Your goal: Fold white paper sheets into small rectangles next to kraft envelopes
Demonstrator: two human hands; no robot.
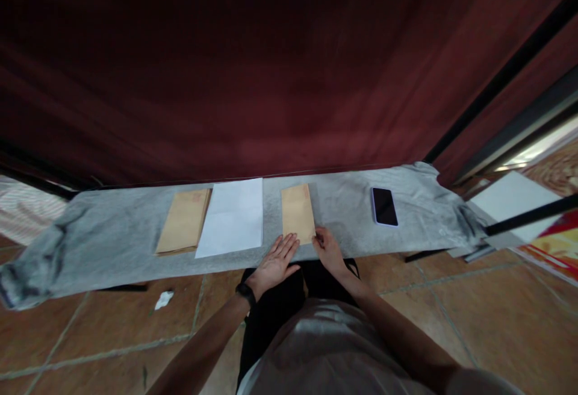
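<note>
A single tan envelope (297, 209) lies on the grey cloth in front of me, with faint red print near its top. My left hand (274, 264) rests flat on its lower left corner, fingers stretched out. At the lower right corner, the curled fingers of my right hand (327, 249) pinch the envelope's edge. Left of it lies white paper (235, 214). Further left, a stack of tan envelopes (183, 220) sits beside the paper.
A phone (385, 206) with a dark screen lies on the right part of the cloth-covered narrow table (117, 232). Behind the table hangs a dark red curtain (271, 100). A crumpled white scrap (164, 300) is on the tiled floor.
</note>
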